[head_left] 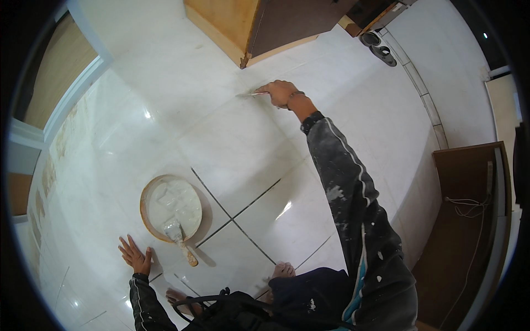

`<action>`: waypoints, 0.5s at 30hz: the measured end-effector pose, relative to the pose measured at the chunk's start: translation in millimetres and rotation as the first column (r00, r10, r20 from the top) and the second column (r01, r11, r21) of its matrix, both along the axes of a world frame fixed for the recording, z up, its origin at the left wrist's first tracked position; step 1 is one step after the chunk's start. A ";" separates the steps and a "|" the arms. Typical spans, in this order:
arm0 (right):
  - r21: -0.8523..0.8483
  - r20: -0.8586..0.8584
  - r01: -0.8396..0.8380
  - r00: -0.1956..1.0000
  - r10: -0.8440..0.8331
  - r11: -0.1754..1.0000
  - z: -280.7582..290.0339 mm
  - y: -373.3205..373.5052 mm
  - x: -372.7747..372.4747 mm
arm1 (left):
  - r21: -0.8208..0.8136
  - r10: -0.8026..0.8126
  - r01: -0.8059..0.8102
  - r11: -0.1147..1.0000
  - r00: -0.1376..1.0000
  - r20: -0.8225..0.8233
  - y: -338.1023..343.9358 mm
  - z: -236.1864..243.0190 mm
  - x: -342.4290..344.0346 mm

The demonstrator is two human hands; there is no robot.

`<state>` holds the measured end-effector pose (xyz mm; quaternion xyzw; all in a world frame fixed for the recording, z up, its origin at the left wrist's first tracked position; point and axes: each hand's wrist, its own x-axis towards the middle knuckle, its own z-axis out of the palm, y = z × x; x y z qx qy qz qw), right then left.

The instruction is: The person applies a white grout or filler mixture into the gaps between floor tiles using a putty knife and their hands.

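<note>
My right hand (280,94) reaches far forward, closed round a small spatula (255,94) with a thin reddish handle. Its pale blade meets the tile joint below the wooden cabinet's corner. My left hand (135,256) lies flat on the white floor tiles (232,138) with fingers spread, holding nothing. Just beyond it sits a round basin (146,213) containing white paste (190,207). A wide putty knife (181,241) rests in the basin, blade in the paste and smeared handle over the rim. Dark open joints cross the tiles right of the basin; the joints farther out look pale.
A wooden cabinet (232,27) stands ahead of my right hand. Dark shoes (380,49) lie by the right wall. On the right is a brown open cabinet (464,220) with a loose white cable (475,243). A doorway frame (83,91) borders the left. My bare foot (283,270) is near the joints.
</note>
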<state>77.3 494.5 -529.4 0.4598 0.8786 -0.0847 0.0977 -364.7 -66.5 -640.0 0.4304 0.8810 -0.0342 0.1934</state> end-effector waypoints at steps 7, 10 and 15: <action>-0.166 0.080 -0.195 0.974 0.210 0.967 -9.1 -22.2 37.5 | -0.030 0.006 -0.006 1.000 1.000 0.005 -7.5 -0.6 -3.4; -0.193 0.057 -0.257 0.960 0.273 0.947 -4.1 -54.6 82.6 | -0.010 -0.027 0.027 1.000 1.000 -0.013 -1.1 -5.5 -0.1; -0.137 0.016 -0.093 0.995 0.096 0.986 10.1 -57.5 66.3 | -0.033 0.016 -0.015 0.999 1.000 0.018 -0.6 -0.5 -2.9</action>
